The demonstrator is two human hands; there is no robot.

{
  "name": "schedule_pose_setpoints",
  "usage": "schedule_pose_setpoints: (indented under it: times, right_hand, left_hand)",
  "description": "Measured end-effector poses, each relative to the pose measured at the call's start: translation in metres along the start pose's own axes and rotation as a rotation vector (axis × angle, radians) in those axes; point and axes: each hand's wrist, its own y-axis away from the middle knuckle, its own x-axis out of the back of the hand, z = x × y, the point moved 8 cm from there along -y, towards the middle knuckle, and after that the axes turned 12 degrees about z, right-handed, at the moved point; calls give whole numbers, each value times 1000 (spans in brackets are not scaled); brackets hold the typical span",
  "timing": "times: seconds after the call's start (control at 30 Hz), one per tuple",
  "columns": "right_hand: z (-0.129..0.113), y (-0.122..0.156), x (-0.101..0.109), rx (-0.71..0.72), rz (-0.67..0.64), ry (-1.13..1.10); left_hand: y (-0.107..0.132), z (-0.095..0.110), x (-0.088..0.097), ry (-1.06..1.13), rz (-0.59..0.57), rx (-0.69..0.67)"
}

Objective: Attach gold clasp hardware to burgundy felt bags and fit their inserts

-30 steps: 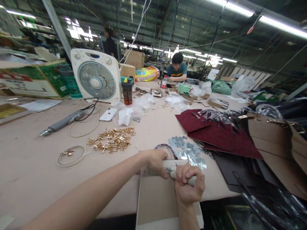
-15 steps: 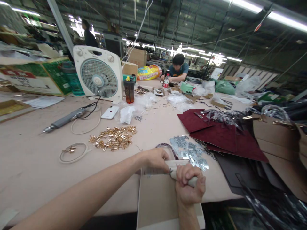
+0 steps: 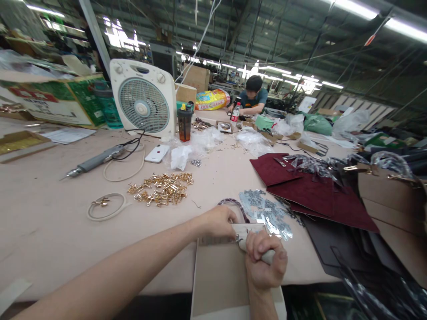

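A tan leather panel lies over the table's front edge. My left hand presses its fingers closed on the panel's top edge. My right hand is a fist round a pale tool handle, the tip meeting the panel's top edge beside my left fingers. A pile of small silver metal plates lies just beyond my hands, with a thin purple ring next to it. Gold metal fittings are heaped to the left.
A white fan, a grey electric screwdriver with cable, a white phone and a tumbler stand further back. Maroon panels and tan bag parts are stacked right. Another person sits at the far end.
The view has drifted slightly, shifting everything right and up. A standing person behind the fan has passed out of sight. My hands keep the same grip on panel and tool.
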Motion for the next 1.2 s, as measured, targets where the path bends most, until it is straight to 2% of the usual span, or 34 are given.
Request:
schedule_pose_setpoints:
  times: [0.17,0.7,1.2]
  right_hand:
    - [-1,6,-4,29,-32,28]
    - [2,7,-10,101,20,77]
    - [6,4,-15,86,44,99]
  left_hand:
    - [-2,-6,-2,34,35,33]
    - [-4,-12,-2,72,-41,45]
    - [5,-7,1,71,-50,39]
